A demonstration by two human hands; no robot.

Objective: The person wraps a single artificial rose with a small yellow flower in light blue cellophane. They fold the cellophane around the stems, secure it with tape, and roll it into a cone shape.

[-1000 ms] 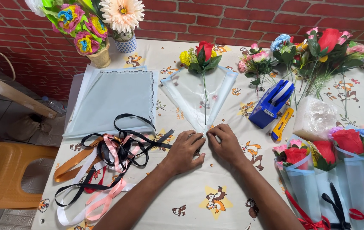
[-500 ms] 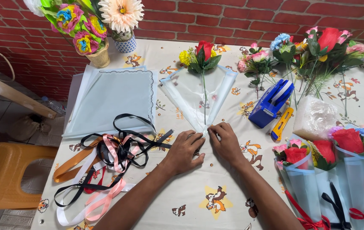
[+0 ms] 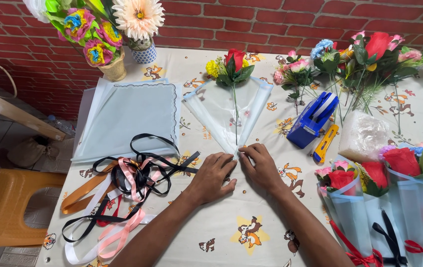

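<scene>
We pinch the pointed bottom of the pale-blue translucent wrapping cone [image 3: 221, 111] with both our left hand [image 3: 214, 176] and right hand [image 3: 259, 165], each grip pressed together on it, on the patterned desk [image 3: 251, 232].

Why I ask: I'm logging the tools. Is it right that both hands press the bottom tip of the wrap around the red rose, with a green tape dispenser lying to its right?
Not quite: the tape dispenser is blue, not green, as the head view shows. The rest stands: the left hand and right hand press the bottom tip of the wrap around the red rose.
</scene>
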